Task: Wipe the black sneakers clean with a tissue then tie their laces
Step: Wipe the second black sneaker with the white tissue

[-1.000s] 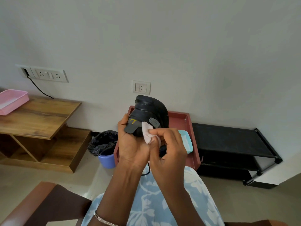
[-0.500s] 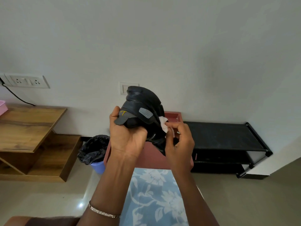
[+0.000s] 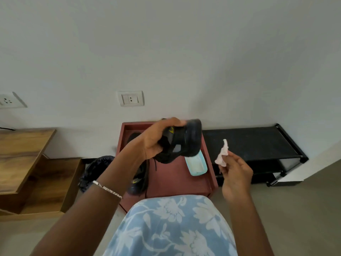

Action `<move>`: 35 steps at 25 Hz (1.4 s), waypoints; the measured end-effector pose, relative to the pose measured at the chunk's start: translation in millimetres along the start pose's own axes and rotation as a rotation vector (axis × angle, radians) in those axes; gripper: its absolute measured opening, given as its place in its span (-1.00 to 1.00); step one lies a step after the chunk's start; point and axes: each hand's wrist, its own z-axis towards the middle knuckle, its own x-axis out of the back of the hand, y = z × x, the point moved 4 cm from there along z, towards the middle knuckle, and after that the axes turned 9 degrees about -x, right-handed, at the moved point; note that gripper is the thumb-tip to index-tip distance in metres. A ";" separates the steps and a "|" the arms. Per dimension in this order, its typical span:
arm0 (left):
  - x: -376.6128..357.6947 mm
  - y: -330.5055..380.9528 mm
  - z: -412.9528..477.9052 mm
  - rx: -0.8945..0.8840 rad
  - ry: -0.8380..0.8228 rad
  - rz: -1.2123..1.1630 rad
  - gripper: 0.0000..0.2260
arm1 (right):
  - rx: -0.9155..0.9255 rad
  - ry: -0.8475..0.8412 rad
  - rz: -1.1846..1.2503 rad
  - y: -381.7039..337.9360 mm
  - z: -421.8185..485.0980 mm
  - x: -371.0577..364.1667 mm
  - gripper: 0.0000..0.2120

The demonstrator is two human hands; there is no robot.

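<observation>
**White wall, low red table (image 3: 173,180): wipe step, tissue off the shoe**

Obs.
- The held sneaker (image 3: 184,143) is in the air over the table's far right corner. The left grip (image 3: 156,143) is clamped on it, fingers curled over its top.
- The frame is blurred, so I cannot tell which face of the shoe is turned rightward.
- A lace (image 3: 156,164) hangs loose below the shoe.
- The tissue (image 3: 223,154) is crumpled and pinched at the fingertips of the right grip (image 3: 236,172). It sits past the table's right edge, apart from the shoe.
- The second sneaker (image 3: 137,174) lies along the table's left edge, partly hidden by the forearm.
- A light-blue container (image 3: 196,163) lies by the right edge, under the held shoe.

Judgement: this looks like the wiping step, between passes, with the laces not yet tied.

Method for the next pass:
- Keep the left grip firm so the shoe does not twist.
- Refold the tissue to a clean face.
- Press it flat and stroke one way, not scrub.
- Turn the shoe to reach the seams and the sole rim.
- Keep the dangling lace clear of the tissue.

Count:
- sneakers: 2 (one held, one on the table)
- tissue: 1
- light-blue container: 1
- lined bin (image 3: 96,169), on the floor left of the table: 1
- black rack (image 3: 249,143), to the right: 1
- wooden shelf unit (image 3: 27,154), to the left: 1
- wall sockets: 2 (one (image 3: 131,98) above the table, one at the frame's left edge)
</observation>
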 end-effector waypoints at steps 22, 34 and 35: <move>55.6 -224.6 80.0 -0.204 -0.357 1.713 -0.62 | -0.215 -0.040 -0.187 91.7 32.8 -50.6 -0.88; 160.8 -186.3 3.0 0.208 1.108 -0.396 -0.88 | -0.244 -0.190 -0.268 115.4 18.7 -83.4 -0.88; 166.1 -189.3 4.4 0.279 1.073 -0.452 -0.85 | -0.245 -0.193 -0.283 117.7 17.7 -84.4 -0.88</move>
